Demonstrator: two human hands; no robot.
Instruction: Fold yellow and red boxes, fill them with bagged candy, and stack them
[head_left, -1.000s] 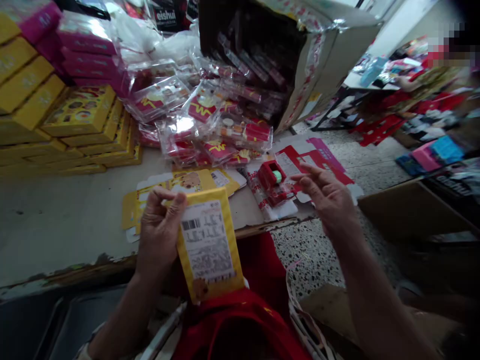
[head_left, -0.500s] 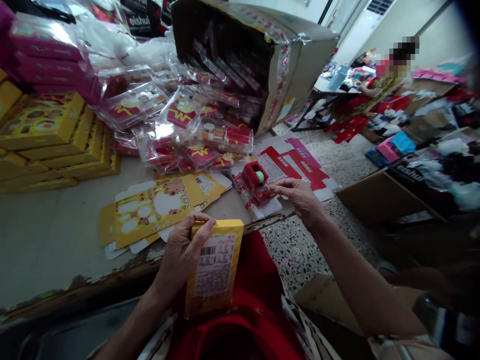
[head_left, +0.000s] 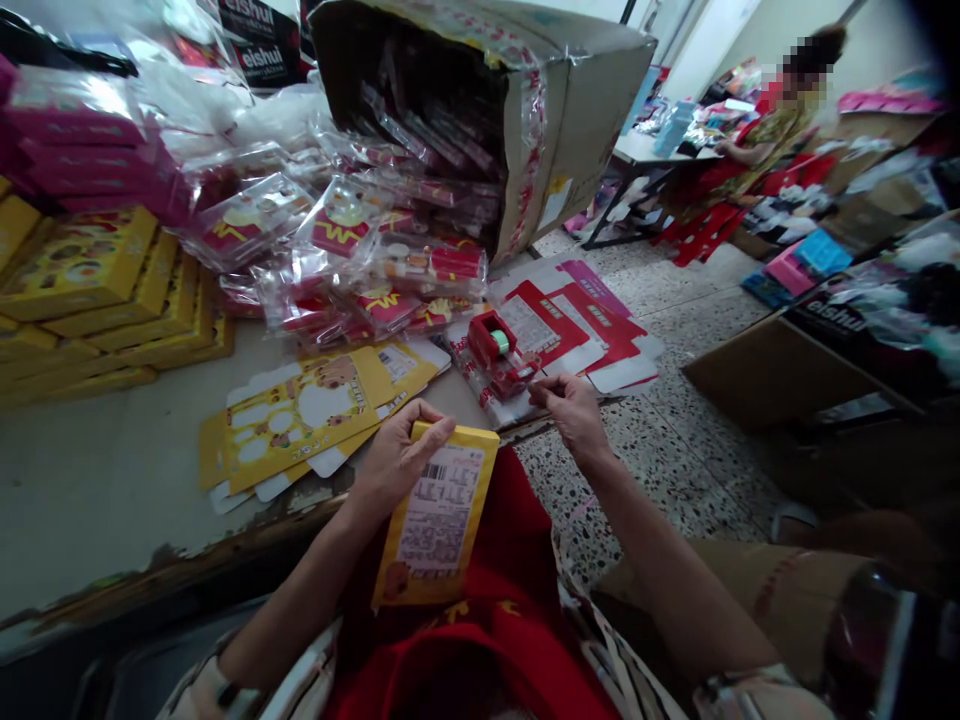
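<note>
My left hand (head_left: 401, 455) grips the top of a yellow carton (head_left: 439, 515), thumb across its upper edge. The carton stands tilted above my red apron, its white label with a barcode facing me. My right hand (head_left: 574, 415) is closed in a pinch at the front end of a red tape dispenser (head_left: 499, 350) with a pale green roll core. Whatever lies between those fingertips is too small to make out. Left of the dispenser, flat yellow cartons (head_left: 300, 420) lie overlapping on the table (head_left: 82, 490).
Clear-wrapped red toy packs (head_left: 375, 250) spill from a large cardboard box (head_left: 577, 120) on its side. Yellow boxes (head_left: 82, 260) and pink boxes (head_left: 82, 150) are stacked at left. Flat red cartons (head_left: 600, 325) lie behind the dispenser. A person (head_left: 757, 150) stands farther back at another table.
The view has shifted slightly. My left hand and the yellow carton have risen a little, the carton leaning more to the right. My right hand still pinches at the dispenser's front, now slightly lower.
</note>
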